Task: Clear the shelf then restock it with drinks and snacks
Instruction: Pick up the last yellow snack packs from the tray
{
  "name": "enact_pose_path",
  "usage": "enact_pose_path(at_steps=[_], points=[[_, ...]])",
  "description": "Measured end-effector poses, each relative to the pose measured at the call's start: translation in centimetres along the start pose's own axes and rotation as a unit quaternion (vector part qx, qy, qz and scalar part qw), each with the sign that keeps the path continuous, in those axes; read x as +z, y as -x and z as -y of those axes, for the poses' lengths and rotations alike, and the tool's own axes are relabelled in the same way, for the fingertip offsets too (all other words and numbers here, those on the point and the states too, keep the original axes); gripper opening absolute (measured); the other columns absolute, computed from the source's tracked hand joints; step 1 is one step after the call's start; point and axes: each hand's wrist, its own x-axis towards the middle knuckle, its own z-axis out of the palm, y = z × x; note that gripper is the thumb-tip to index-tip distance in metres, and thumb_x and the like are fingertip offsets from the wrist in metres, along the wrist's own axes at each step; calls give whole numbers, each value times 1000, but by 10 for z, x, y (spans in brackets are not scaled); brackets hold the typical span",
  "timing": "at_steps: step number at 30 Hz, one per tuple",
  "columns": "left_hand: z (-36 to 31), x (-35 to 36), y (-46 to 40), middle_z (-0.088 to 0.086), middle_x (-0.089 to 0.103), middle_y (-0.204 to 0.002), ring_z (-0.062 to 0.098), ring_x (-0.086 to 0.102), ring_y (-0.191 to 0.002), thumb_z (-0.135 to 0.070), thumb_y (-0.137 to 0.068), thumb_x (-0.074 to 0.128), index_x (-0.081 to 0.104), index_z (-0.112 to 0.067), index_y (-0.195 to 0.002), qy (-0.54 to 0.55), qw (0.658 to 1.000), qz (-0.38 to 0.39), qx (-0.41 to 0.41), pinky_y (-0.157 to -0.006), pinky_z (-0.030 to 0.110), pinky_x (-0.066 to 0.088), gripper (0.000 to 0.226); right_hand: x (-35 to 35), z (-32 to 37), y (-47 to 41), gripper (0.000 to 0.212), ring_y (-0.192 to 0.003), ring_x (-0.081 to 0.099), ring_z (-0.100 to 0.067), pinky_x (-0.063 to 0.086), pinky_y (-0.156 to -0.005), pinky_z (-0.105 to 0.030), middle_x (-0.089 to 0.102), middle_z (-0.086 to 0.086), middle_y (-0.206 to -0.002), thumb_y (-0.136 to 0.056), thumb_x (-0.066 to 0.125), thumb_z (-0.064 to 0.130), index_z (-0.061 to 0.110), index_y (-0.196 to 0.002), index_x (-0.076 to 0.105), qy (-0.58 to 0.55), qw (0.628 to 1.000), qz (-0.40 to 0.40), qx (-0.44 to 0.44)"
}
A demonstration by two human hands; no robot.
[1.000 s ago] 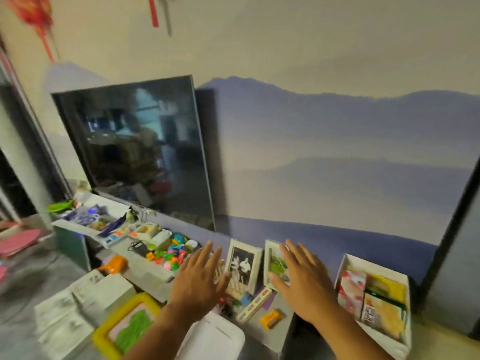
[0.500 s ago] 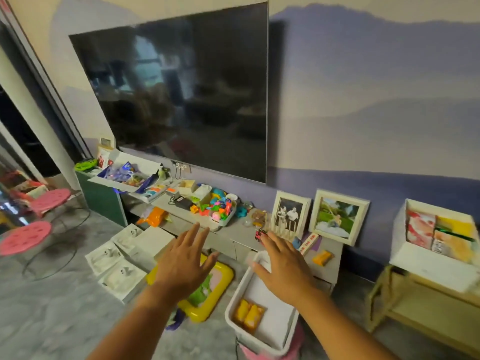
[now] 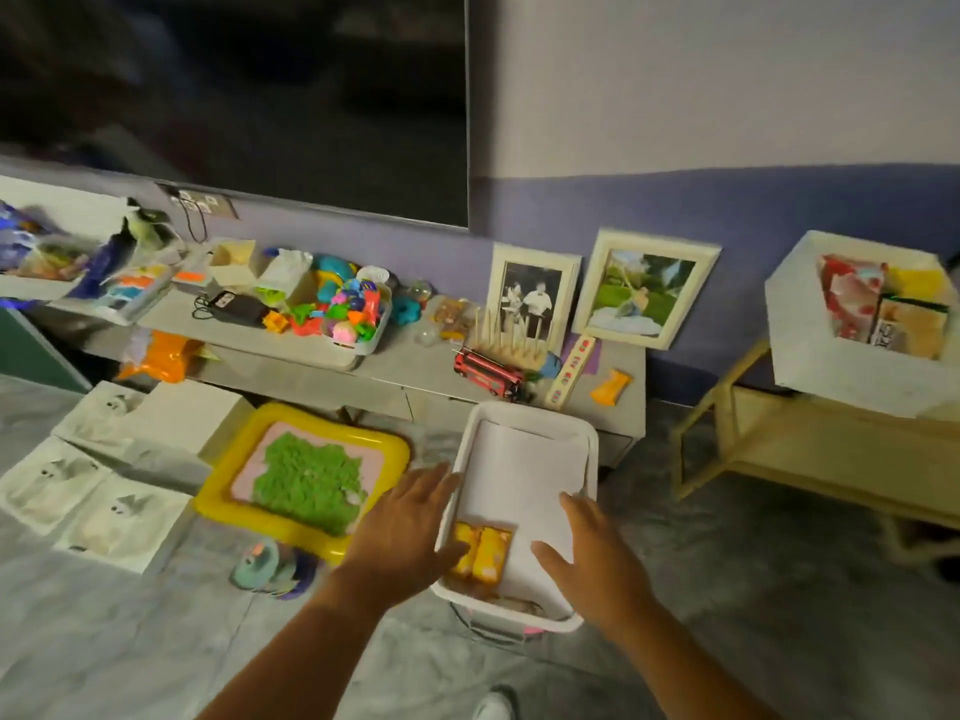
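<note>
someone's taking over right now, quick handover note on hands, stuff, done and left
Left hand: open, fingers spread at the left rim of the white bin, no grip on it.
Right hand: open, over the bin's right side, holding nothing.
Bin: on the floor in front of the shelf; holds white paper and two yellow packs.
Shelf: still crowded with a toy tub, two frames, a red bus.
Snack box: on the wooden stand to the right.
Done: clearing barely begun.
Left: clear the shelf, then restock.
</note>
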Motion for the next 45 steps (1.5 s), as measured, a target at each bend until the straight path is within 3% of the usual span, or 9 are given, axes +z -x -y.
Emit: enact_pose_path(at_steps=[5,13,19,23,27,30,34,39,45], points=[[24,87,-59,9,45,-149,32,41,-138,-47,-69,80,43,-16,-144,-74,989,73,104,-116,42,31,89,81,-24,-37,74,-142,40,-16,42,-111,-39,24,5,-163,-94,50,61,35,-155,18,-84,994,28,65],[46,204,-122,22,46,-138,39,37,-132,-33,-84,65,30,3,-143,-240,945,177,137,-120,47,17,78,193,-29,-105,85,-120,59,-19,53,-91,-33,46,-2,-147,-88,68,47,37,-155,16,-131,980,48,144],[55,244,-140,20,49,-140,39,35,-139,-52,-88,53,36,0,-143,-288,929,175,155,-122,52,8,78,232,-26,-130,102,-109,63,-22,55,-82,-30,54,-4,-131,-79,76,53,38,-154,8,-108,984,48,135],[61,250,-141,13,62,-116,32,56,-113,-49,-82,66,53,-6,-124,-214,954,126,168,-121,49,20,62,241,-25,-136,113,-108,63,-25,57,-85,-35,50,-6,-130,-73,80,55,40,-154,3,-125,981,48,141],[62,239,-142,12,53,-125,31,57,-109,-48,-67,81,45,-13,-134,-132,964,122,198,-110,43,37,84,228,-32,-131,116,-113,57,-19,53,-85,-27,45,0,-134,-66,86,45,40,-153,9,-196,966,33,164],[60,216,-146,2,38,-130,20,54,-105,-39,-62,88,35,-28,-142,69,973,132,175,-91,33,53,97,201,-37,-117,105,-100,53,-4,46,-69,-14,43,8,-130,-69,85,37,43,-149,18,-215,964,-13,155],[46,172,-154,-12,33,-130,8,50,-118,-31,-59,94,32,-36,-143,294,937,133,130,-91,25,56,105,140,-31,-99,89,-109,56,-6,58,-83,-27,44,15,-130,-67,73,60,50,-142,25,-256,951,-85,148],[4,74,-159,-28,44,-132,0,52,-121,-48,-58,92,34,-49,-140,395,903,122,116,-92,23,56,100,37,-5,-81,84,-104,60,-4,50,-85,-13,57,14,-122,-59,65,87,44,-128,43,-325,921,-168,131],[-75,-64,-158,-15,57,-126,4,63,-110,-18,-68,91,35,-41,-141,462,860,134,169,-76,24,60,94,-103,13,-20,75,-104,65,-4,56,-87,-27,63,27,-114,-78,77,41,60,-135,33,-310,921,-225,76]])
